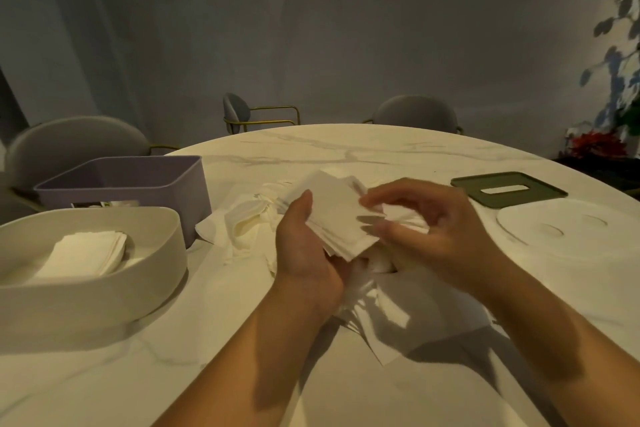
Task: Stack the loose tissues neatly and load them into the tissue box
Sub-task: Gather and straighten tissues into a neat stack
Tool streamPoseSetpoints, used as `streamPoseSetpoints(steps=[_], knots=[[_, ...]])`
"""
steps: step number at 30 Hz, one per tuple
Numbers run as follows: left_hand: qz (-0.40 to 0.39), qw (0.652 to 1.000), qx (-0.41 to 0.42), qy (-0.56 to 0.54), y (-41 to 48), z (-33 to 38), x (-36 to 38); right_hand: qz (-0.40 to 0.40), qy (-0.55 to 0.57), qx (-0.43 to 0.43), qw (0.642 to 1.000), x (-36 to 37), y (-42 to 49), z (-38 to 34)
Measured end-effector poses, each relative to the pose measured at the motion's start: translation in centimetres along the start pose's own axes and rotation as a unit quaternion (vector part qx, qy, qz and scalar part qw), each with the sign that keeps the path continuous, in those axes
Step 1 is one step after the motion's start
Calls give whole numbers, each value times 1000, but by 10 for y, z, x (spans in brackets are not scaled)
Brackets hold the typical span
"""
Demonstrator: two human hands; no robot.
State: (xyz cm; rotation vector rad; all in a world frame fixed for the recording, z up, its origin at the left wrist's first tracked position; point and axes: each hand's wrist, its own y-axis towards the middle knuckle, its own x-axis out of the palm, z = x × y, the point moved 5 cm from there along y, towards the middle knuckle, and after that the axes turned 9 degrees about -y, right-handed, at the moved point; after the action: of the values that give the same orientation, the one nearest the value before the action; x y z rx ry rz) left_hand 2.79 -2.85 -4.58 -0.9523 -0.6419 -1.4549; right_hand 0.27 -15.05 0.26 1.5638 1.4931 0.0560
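Tissues in hand: a stack of white square paper tissues point(332, 211) sat at the centre of the frame, raised just above the table so its edges could be evened.
Left hand: the left hand point(304, 246) cradled the stack from below, thumb up along its left edge and fingers curled under it, serving as a steady base.
Right hand: the right hand point(426, 229) hovered at the stack's right edge with fingers bent. Thumb and fingertips met the paper, apparently to square it; whether they pinched it could not be told through the blur.
Loose supply: a heap of crumpled white loose tissues point(246, 222) lay beneath and left of the hands, within easy reach.
Destination: the cream oval plastic tissue box point(104, 288) stood open at lower left, already holding a flat pile of folded tissues point(86, 253).
Lids: a dark green slotted lid point(543, 192) and a white round lid point(571, 232) lay at right, set aside to leave the box open for loading.
Backdrop: a lavender rectangular plastic bin point(138, 184) stood behind the box on the round white marble table point(346, 146).
Progress: judged part done, with more sheets to gather.
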Motion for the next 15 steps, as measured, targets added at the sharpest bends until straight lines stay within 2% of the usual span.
streamPoseSetpoints(steps=[3, 5, 8, 15], knots=[[-1, 1000, 11, -29, 3, 7, -4, 51, -52, 56, 996, -24, 4, 23], [-16, 999, 24, -42, 3, 15, -4, 5, -88, 117, 989, -27, 2, 41], [-10, 999, 39, -30, 3, 24, -7, -99, -69, 199, 973, -10, -5, 57], [-28, 999, 10, -28, 3, 22, -7, -15, -209, 203, 957, -6, 0, 65]])
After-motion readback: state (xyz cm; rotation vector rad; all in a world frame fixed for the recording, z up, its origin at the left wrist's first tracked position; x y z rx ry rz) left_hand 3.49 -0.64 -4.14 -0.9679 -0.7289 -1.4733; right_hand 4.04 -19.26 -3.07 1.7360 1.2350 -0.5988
